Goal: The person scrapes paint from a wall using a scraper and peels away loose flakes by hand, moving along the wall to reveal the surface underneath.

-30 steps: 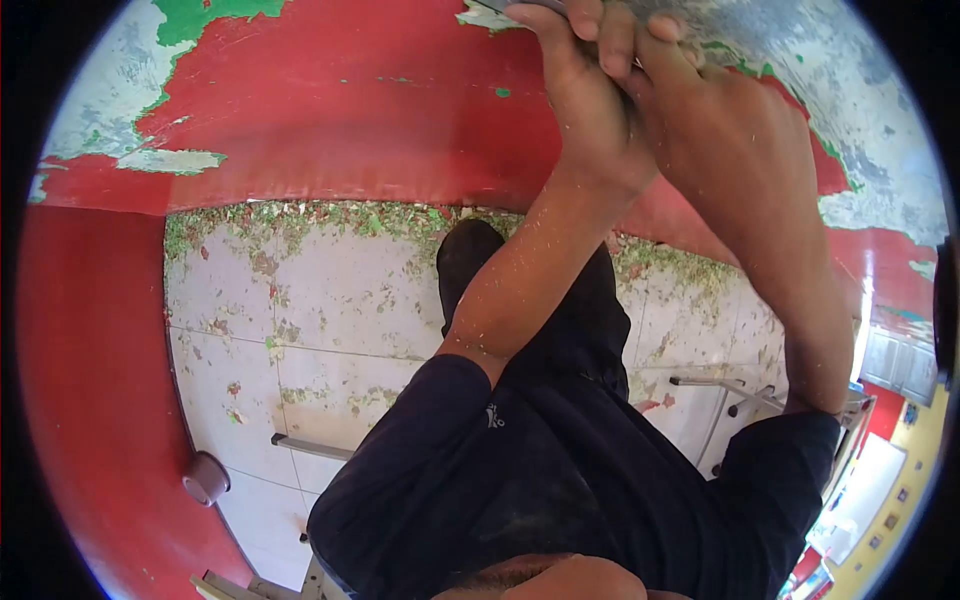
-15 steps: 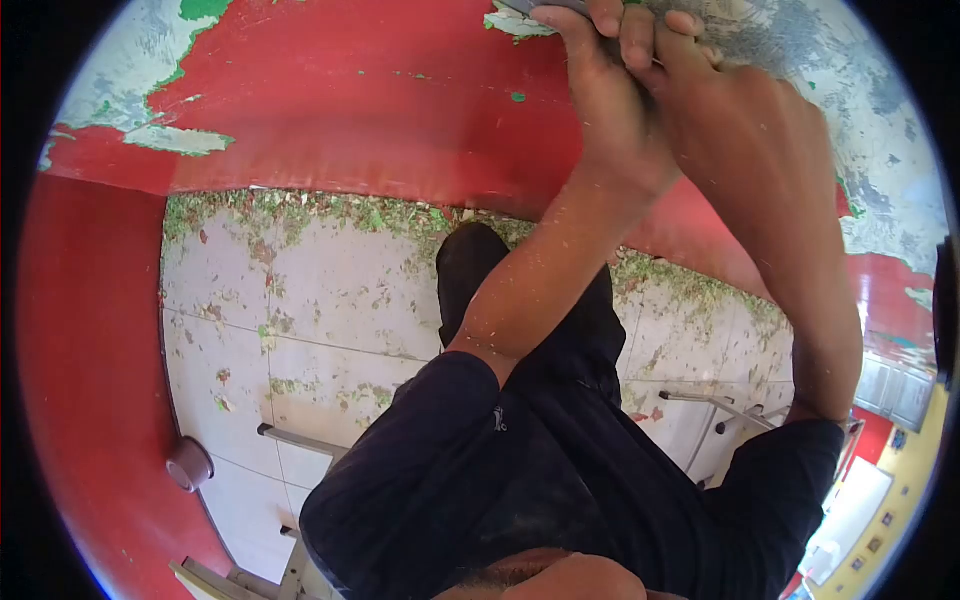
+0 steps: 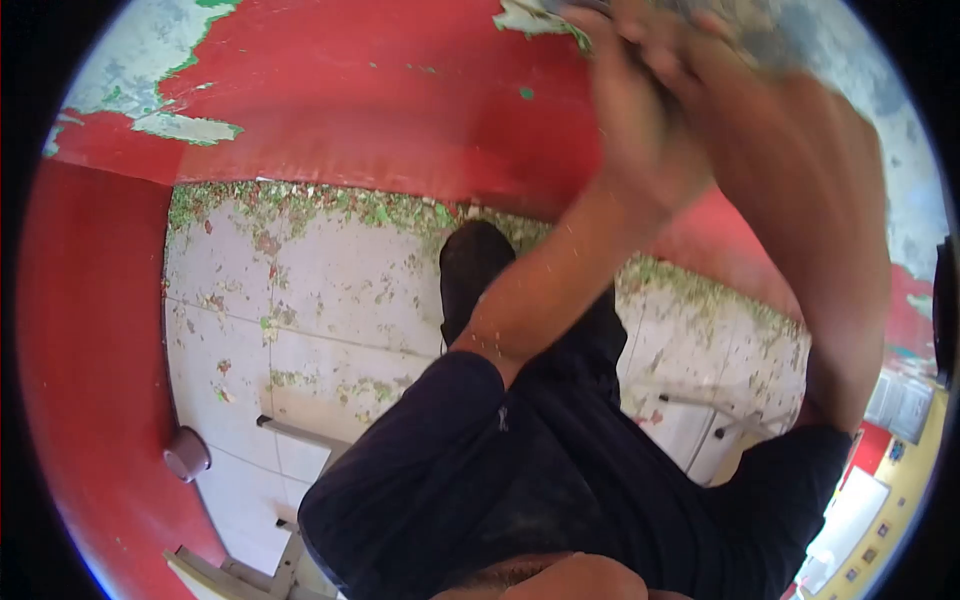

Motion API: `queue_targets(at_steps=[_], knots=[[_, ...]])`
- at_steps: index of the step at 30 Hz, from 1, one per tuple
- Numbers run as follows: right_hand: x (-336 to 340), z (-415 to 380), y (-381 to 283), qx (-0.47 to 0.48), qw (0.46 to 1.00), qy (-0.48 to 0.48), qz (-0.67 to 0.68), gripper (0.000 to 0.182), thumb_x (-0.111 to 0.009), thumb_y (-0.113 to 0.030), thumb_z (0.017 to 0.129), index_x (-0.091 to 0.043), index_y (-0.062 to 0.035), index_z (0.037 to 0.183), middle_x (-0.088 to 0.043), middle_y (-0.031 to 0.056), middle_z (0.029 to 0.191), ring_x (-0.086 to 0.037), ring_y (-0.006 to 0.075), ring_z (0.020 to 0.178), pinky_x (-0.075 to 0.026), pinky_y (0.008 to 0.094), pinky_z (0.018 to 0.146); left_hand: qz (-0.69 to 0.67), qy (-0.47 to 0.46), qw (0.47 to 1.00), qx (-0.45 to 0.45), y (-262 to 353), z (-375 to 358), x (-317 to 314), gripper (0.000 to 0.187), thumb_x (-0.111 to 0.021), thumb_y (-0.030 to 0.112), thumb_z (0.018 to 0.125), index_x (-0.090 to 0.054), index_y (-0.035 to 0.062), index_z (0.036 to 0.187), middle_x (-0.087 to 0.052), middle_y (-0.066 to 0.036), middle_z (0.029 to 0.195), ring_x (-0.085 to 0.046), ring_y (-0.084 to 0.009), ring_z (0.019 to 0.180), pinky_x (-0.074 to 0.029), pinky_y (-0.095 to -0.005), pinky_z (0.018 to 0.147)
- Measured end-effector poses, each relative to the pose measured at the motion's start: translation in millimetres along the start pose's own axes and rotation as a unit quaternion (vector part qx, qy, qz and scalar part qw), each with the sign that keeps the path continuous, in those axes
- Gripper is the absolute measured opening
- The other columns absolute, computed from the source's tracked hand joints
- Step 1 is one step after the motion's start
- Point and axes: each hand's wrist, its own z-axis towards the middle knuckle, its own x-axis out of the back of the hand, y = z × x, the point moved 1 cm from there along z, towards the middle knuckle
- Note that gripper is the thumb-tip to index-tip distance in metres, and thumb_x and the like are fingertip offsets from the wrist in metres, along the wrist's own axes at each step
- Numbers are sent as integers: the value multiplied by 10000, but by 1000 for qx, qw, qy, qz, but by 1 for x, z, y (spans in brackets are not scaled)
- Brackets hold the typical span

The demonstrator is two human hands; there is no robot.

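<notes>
My left hand (image 3: 632, 105) and my right hand (image 3: 735, 85) are pressed together at the top of the view, up against the wall. Both are closed, and motion smears them. From the fingers pokes the grey edge of a scraper (image 3: 588, 6), most of it hidden by the hands and cut off by the frame. Around it, the red wall (image 3: 400, 110) has flaking paint, with bare whitish-grey patches (image 3: 880, 120) showing at right. Just left of the tool lies a pale chipped patch (image 3: 530, 17) edged in green.
Paint flakes (image 3: 330, 203) are strewn over the tiled floor (image 3: 340, 260), thickest along the wall's foot. A purple-brown pot (image 3: 187, 454) is by the left wall. Metal-framed furniture stands at lower left (image 3: 300, 437) and right (image 3: 690, 405). My dark shoe (image 3: 475, 250) is close to the wall.
Both hands, still together, have shifted a little to the right and slightly upward along the wall. The right forearm has swung outward, and the view has moved slightly.
</notes>
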Motion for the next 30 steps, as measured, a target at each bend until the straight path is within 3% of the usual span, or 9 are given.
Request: queue_targets(at_steps=[4, 7, 10, 13, 16, 19, 23, 26, 30], knots=[[-14, 13, -5, -1, 1000, -14, -26, 209, -526, -266, 919, -588, -67, 934, -620, 106, 597, -648, 305, 563, -514, 389, 476, -12, 105, 986, -126, -5, 12, 25, 480, -439, 596, 896, -470, 145, 733, -432, 26, 564, -544, -112, 686, -471, -328, 828], [-45, 30, -11, 142, 989, -28, -7, 219, -525, -278, 920, -587, -68, 935, -611, 94, 577, -648, 291, 553, -512, 383, 470, -167, 80, 977, -101, 28, -11, 35, 410, -471, 534, 910, -526, 148, 783, -496, 37, 617, -558, -108, 794, -441, -310, 906], [-34, 13, -25, 76, 997, -6, 28, 201, -532, -267, 918, -589, -75, 915, -626, 84, 614, -652, 292, 581, -511, 376, 479, -219, 63, 973, -28, 34, -23, 1, 344, -491, 472, 935, -575, 145, 871, -542, 18, 672, -560, -129, 835, -463, -336, 889], [-6, -20, -6, -34, 994, -30, 101, 188, -548, -184, 917, -608, -104, 1076, -650, 118, 719, -653, 304, 625, -504, 373, 518, 81, 187, 979, 30, 16, -28, -14, 402, -436, 430, 983, -557, 50, 1030, -617, -108, 849, -588, -228, 839, -506, -391, 801], [0, -50, 20, -134, 980, 14, 144, 279, -537, -116, 922, -580, -110, 1198, -637, 170, 764, -646, 323, 637, -487, 373, 537, 550, 203, 807, -72, 63, -44, -10, 359, -620, 305, 905, -537, 5, 1083, -573, -139, 1003, -549, -246, 939, -470, -368, 843], [-9, -63, 20, -191, 964, -3, 187, 273, -576, -139, 912, -583, -93, 1181, -633, 166, 747, -650, 320, 634, -487, 382, 540, 832, 143, 405, -350, 80, -13, -20, 503, -790, 253, 749, -534, -14, 1090, -517, -138, 1095, -523, -255, 953, -463, -371, 830], [-36, -66, 19, -180, 945, 10, 274, 250, -567, -126, 913, -587, -73, 1156, -621, 160, 738, -646, 322, 625, -478, 377, 536, 867, 145, 238, -413, 97, 4, -24, 412, -829, 221, 689, -583, 25, 955, -527, -115, 1008, -504, -258, 924, -443, -364, 789], [-41, -66, 21, -184, 939, 13, 291, 250, -547, -103, 915, -585, -61, 1158, -618, 154, 743, -636, 311, 608, -473, 358, 535, 919, 102, 137, -356, 106, -4, -9, 256, -792, 182, 737, -615, 49, 866, -549, -56, 791, -522, -246, 828, -449, -345, 709], [-51, -66, 14, -171, 930, 15, 326, 254, -521, -92, 920, -586, -39, 1160, -611, 154, 752, -621, 268, 591, -459, 322, 541, 864, 191, 311, -346, 112, -5, -16, 162, -752, 162, 795, -634, 52, 783, -572, -39, 589, -519, -100, 509, -427, -262, 469]])
